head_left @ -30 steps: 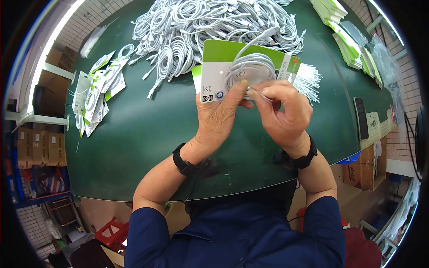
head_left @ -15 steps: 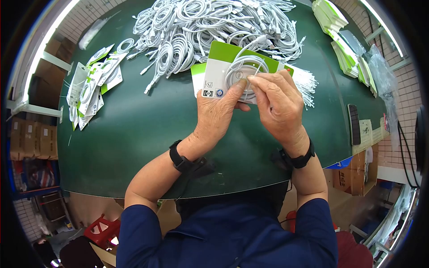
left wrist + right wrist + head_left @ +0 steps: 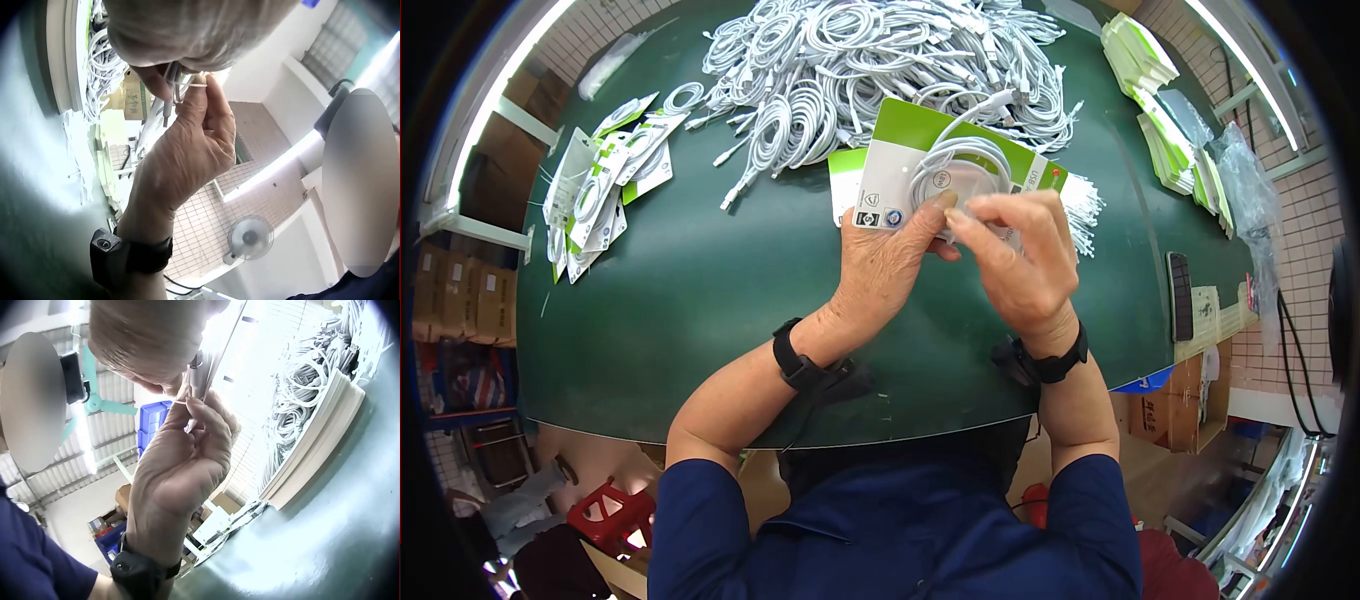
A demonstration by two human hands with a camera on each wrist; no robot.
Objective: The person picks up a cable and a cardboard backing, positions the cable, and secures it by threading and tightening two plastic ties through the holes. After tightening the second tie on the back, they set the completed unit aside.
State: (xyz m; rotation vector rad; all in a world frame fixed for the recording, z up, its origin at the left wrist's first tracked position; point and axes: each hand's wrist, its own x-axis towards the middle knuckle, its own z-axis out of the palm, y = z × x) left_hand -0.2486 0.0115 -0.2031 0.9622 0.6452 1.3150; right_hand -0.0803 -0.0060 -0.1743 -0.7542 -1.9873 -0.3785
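Note:
My left hand (image 3: pixel 885 260) grips a green-and-white printed card (image 3: pixel 890 165), its thumb on the front over a coiled white USB cable (image 3: pixel 965 155) and its other fingers behind. One end of the cable stands out above the coil. With thumb and index finger my right hand (image 3: pixel 1030 255) pinches at the coil's lower edge, close to the left thumb. A thin white strip (image 3: pixel 196 85) runs to the right fingertips in the left wrist view. The cable's metal connector (image 3: pixel 165 120) points down beside that hand. In the right wrist view the left hand (image 3: pixel 187 462) holds the card from below.
Coiled white cables (image 3: pixel 830 60) are heaped at the back of the green table (image 3: pixel 700 330). Carded cables (image 3: pixel 605 190) lie at the left. Thin white strips (image 3: pixel 1084 210) sit beyond the right hand; stacked cards (image 3: pixel 1165 150) and a dark phone (image 3: pixel 1179 297) lie farther right.
The right fingers pulled up over the coil, then came back down to its lower edge beside the left thumb. The left hand keeps its grip on the card while the head view shifts slightly.

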